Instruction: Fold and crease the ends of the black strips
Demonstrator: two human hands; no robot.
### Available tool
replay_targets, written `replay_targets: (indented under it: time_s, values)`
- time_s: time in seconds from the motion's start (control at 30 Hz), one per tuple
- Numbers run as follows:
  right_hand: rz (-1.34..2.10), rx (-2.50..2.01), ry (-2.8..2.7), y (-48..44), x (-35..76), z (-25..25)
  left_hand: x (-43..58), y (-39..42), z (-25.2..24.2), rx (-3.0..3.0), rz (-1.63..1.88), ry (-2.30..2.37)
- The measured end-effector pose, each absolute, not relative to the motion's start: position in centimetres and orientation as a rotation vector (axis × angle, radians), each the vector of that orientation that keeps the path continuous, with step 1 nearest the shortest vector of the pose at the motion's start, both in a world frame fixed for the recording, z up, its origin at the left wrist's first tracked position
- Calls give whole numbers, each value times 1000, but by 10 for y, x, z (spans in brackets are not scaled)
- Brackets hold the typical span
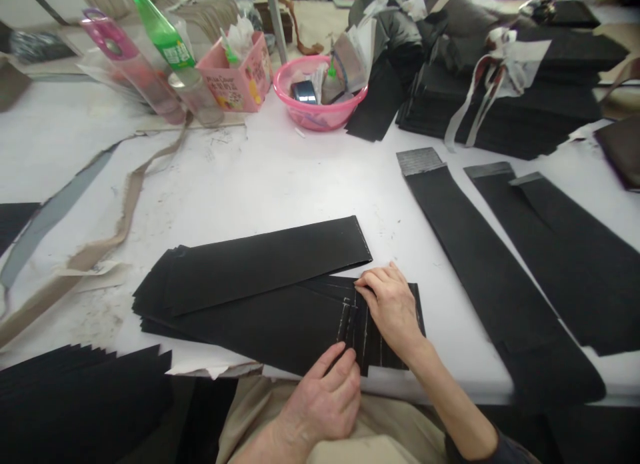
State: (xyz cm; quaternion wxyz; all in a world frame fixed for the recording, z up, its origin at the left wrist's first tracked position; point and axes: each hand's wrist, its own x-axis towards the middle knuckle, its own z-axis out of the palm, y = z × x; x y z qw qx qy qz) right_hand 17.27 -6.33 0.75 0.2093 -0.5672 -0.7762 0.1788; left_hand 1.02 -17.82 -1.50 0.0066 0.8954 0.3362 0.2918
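We see a dark pile (85, 404) cut off at near left. On the surface (300, 177), black strips (270, 317) fan out, lower layers mostly hidden. Our left hand (325, 394) touches their near edge, grip unclear; our right hand (393, 311) pinches them farther right.

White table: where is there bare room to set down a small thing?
Widest patch: the white tabletop between the pink basin and the fanned black panels. A narrower one lies between the right hand and the long black strip. Crowded: around the left hand, and beside the basin.
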Motion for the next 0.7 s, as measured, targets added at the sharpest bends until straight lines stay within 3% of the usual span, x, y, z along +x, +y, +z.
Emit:
replay_targets:
  time_s: [0.2,0.37,0.5,0.7]
  values:
    - [511,-1604,-1992,-93,179,18,5,-178,-6,2716,1007,1098]
    - [1093,-1898,-1845,-117,175,24,1,-177,3,2690,1018,1241]
    - [1648,-1839,-1435,-120,169,18,0,-177,3,2702,997,1238]
    - [1816,-1729,-1245,-119,165,5,1,-177,4,2708,992,1188]
